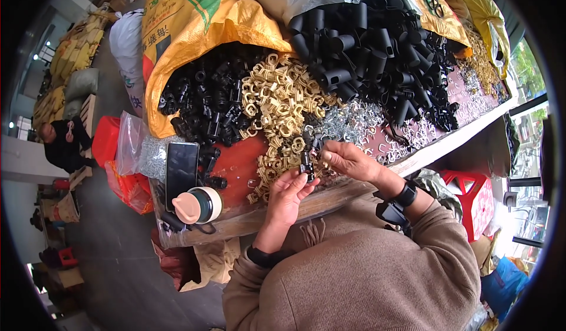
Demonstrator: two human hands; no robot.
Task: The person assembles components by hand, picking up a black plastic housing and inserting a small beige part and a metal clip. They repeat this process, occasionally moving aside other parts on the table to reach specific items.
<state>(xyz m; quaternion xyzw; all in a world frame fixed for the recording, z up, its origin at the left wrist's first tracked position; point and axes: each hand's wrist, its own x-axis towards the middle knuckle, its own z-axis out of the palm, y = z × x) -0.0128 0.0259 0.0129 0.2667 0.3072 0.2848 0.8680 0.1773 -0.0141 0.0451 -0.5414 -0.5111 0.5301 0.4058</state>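
Near the table's front edge, my left hand (287,196) grips a small black plastic fitting (306,165) between thumb and fingers, holding it upright. Just to its right, my right hand (355,163) is closed in a pinch by the fitting's upper end; what its fingertips hold is too small to make out. Beyond both hands lies a heap of cream-coloured plastic clips (282,98). Loose silvery metal pieces (351,120) are spread behind my right hand. Similar black fittings (212,104) spill from an orange woven sack (171,77) at the left.
Black tube-shaped parts (368,42) pour from a grey bag at the back. White hook-shaped clips (392,148) lie on the right. A phone (181,169) and a lidded cup (203,205) stand at the table's left corner. A red stool (471,192) is at the right; another person (68,142) sits far left.
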